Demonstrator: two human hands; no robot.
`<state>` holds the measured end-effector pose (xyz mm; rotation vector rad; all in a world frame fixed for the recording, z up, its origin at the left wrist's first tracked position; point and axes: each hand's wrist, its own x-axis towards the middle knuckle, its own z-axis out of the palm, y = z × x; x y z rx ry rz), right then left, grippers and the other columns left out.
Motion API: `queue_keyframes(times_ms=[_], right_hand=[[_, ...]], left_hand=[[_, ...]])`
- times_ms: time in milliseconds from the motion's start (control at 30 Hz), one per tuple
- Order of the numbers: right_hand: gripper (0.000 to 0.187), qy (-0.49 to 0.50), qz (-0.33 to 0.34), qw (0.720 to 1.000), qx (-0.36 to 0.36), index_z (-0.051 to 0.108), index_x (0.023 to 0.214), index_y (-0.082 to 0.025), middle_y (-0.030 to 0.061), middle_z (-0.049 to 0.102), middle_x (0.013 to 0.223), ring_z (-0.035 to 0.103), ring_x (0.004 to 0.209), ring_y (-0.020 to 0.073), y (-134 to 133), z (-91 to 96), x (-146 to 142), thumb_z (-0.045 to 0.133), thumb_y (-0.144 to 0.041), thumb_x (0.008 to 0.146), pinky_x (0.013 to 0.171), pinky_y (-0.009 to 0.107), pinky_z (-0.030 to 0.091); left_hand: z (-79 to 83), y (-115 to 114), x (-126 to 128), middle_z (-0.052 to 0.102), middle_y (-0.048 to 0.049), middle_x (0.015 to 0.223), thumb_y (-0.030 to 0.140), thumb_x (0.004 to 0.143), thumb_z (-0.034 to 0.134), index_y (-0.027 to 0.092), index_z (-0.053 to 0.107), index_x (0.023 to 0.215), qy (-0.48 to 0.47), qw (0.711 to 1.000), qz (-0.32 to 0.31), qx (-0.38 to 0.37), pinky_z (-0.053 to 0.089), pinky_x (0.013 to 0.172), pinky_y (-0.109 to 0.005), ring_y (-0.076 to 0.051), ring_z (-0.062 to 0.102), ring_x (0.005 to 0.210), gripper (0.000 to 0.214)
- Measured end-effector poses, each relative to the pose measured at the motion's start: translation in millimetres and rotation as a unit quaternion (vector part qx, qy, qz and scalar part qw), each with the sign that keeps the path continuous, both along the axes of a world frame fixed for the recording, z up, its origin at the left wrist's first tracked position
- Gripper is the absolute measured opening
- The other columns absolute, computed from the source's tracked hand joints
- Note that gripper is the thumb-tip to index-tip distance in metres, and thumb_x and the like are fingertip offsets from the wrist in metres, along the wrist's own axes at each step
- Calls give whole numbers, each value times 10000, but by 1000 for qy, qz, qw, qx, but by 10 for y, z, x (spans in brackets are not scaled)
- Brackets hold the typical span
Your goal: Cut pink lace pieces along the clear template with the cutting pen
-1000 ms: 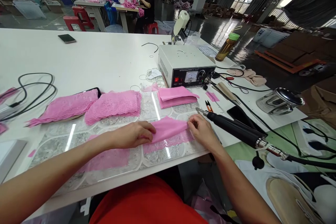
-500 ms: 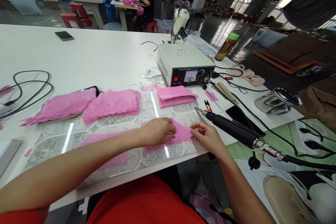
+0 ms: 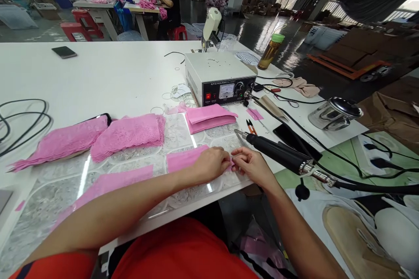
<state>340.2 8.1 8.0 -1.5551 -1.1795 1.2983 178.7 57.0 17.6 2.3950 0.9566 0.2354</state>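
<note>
A flat pink fabric piece (image 3: 183, 158) lies on the clear, marbled-look mat (image 3: 150, 194) in front of me. My left hand (image 3: 213, 164) rests over it, fingers curled together at its right end. Close beside it, thumb and fingers of my right hand (image 3: 250, 163) pinch at the same end; the fingers hide most of that edge. Another pink fabric piece (image 3: 113, 181) lies to the left, partly under my left forearm. A folded pink fabric stack (image 3: 211, 117) sits beyond my hands. The black handheld welding tool (image 3: 278, 150) lies right of my right hand, tip pointing left.
Pink lace stacks (image 3: 131, 133) lie at the mat's back left. Behind stands a white control box (image 3: 222, 79) with a gauge. Orange snips (image 3: 251, 126), a black phone (image 3: 296, 141), a steel mug (image 3: 334, 114) and cables are at right. A person (image 3: 168, 2) sits at a sewing machine.
My left hand has slid right along the fabric, close to my right hand. My right hand's fingers have curled inward at the fabric's end. The view has shifted slightly.
</note>
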Motion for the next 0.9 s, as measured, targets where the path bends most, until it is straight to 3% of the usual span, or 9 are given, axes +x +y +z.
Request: queue_keyframes(times_ms=[233, 433, 633, 900], right_hand=[[222, -33, -3, 999, 5, 579, 853, -203, 3, 648, 539, 575, 464, 140, 11, 45, -11, 623, -342, 685, 424, 247, 424], [214, -25, -8, 1000, -11, 570, 864, -197, 10, 651, 540, 633, 511, 159, 21, 53, -19, 620, -311, 690, 419, 224, 425], [189, -18, -18, 999, -25, 559, 864, -201, -23, 629, 509, 594, 458, 131, 26, 88, -36, 607, -261, 691, 410, 214, 413], [230, 4, -29, 999, -41, 536, 873, -200, -29, 628, 529, 657, 533, 149, 39, 51, -42, 630, -291, 684, 411, 190, 407]], left_hand=[[27, -7, -2, 671, -57, 829, 260, 837, 643, 155, 703, 806, -5, 1000, 12, -2, 460, 673, -274, -204, 630, 788, 125], [6, -21, 7, 681, -36, 849, 136, 850, 550, 172, 710, 792, -11, 1000, 23, 1, 448, 683, -251, -176, 627, 800, 174], [7, -28, 9, 678, -49, 833, 270, 812, 665, 167, 720, 819, -13, 999, 32, 3, 453, 678, -263, -209, 626, 831, 117], [-45, -19, -3, 684, -43, 834, 156, 843, 536, 179, 728, 802, -35, 999, 31, 2, 451, 698, -266, -187, 619, 800, 198]])
